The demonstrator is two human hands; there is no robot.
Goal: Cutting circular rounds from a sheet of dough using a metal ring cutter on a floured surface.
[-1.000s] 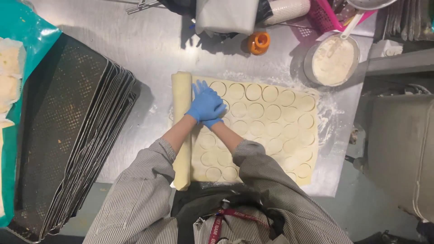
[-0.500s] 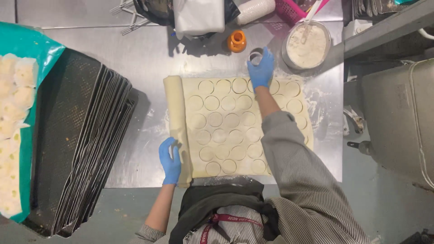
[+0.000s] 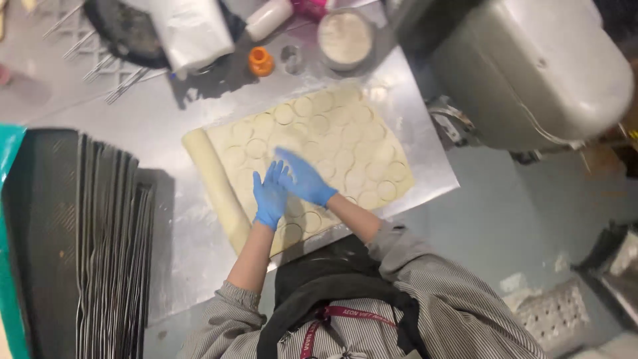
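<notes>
A pale sheet of dough (image 3: 345, 136) scored with several round cut circles lies on the steel table (image 3: 173, 226), its left edge rolled into a long roll (image 3: 214, 186). Both my hands wear blue gloves and hover over the sheet's near left part. My left hand (image 3: 269, 196) is held flat, fingers up and apart. My right hand (image 3: 302, 176) crosses just beside it, blurred, fingers stretched out, holding nothing. A small metal ring cutter (image 3: 291, 58) stands beyond the dough's far edge.
A stack of dark perforated baking trays (image 3: 80, 239) lies at the left. At the back stand an orange cap (image 3: 260, 61), a round bowl of flour (image 3: 345, 36) and a white bottle (image 3: 267, 18). A large grey mixer (image 3: 525, 66) is at the right.
My right hand came back from the ring cutter at the far edge to the near left of the dough. My left hand rose from the roll's near end. The view has tilted.
</notes>
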